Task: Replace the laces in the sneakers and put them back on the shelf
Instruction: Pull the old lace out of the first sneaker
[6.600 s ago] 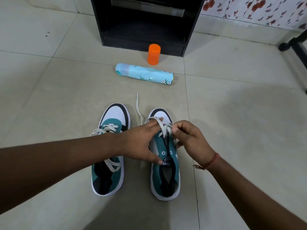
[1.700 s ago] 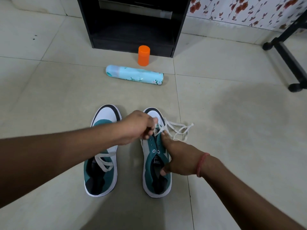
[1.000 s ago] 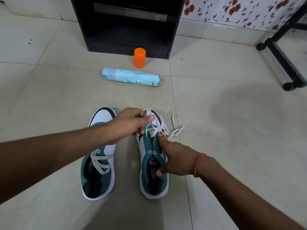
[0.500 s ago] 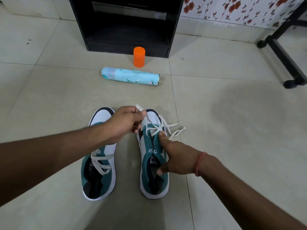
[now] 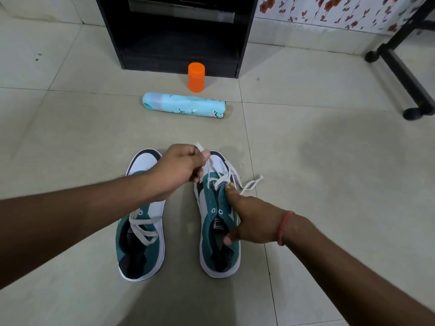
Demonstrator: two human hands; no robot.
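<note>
Two teal and white sneakers stand side by side on the tiled floor, toes pointing away from me. The left sneaker [image 5: 141, 241] has a white lace crossed over its tongue. The right sneaker [image 5: 217, 222] is laced only near the toe. My left hand [image 5: 181, 168] pinches one end of the white lace [image 5: 231, 178] and holds it taut above the toe. My right hand [image 5: 249, 222] grips the right sneaker's side, its index finger on the eyelets and its thumb in the opening. The lace's other end lies loose on the floor to the right.
A black shelf unit [image 5: 176, 34] stands at the back, its lower compartment open. An orange cap [image 5: 196, 77] stands in front of it, and a light blue spray can [image 5: 184, 108] lies on its side. A black metal stand leg [image 5: 404, 74] crosses the floor at the right.
My left hand has pulled the lace end up and to the left, drawing it tighter through the eyelets. The loose end on the right has shortened. My right hand keeps hold of the sneaker.
</note>
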